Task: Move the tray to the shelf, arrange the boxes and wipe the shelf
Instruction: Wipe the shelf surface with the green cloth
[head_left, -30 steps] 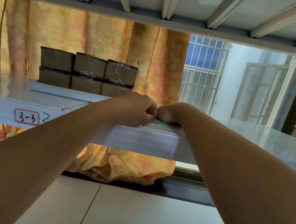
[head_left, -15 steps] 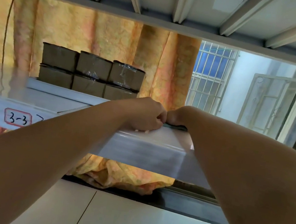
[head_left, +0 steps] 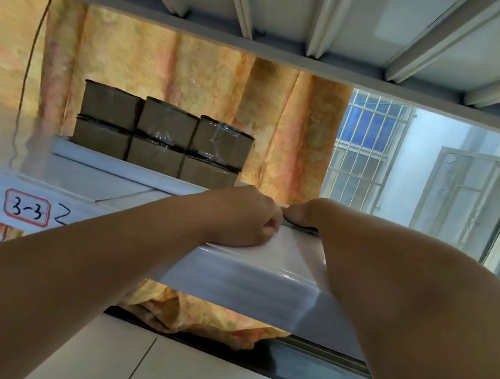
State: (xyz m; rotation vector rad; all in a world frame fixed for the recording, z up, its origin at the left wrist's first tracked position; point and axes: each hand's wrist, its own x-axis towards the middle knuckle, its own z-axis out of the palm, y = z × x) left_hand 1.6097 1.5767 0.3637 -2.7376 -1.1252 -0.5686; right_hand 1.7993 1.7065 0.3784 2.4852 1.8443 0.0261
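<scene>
Several brown taped boxes (head_left: 166, 140) stand in two layers on a white tray (head_left: 100, 158) at the back left of the white shelf (head_left: 247, 271). Both my arms reach over the shelf's front edge. My left hand (head_left: 245, 217) lies knuckles up with curled fingers at the edge of a thin dark green cloth (head_left: 301, 227). My right hand (head_left: 306, 211) sits right beside it on the same cloth, also curled, its fingers mostly hidden. The hands touch each other, just right of the tray's near corner.
A red-framed label "3-3" (head_left: 27, 207) marks the shelf's front lip. Another ribbed shelf (head_left: 297, 14) hangs close above. An orange curtain (head_left: 193, 80) and a barred window (head_left: 365, 147) lie behind. A lower white surface (head_left: 186, 375) sits beneath.
The view has swung and moved closer to the shelf. Both hands stay together on the cloth at about the same spot beside the tray.
</scene>
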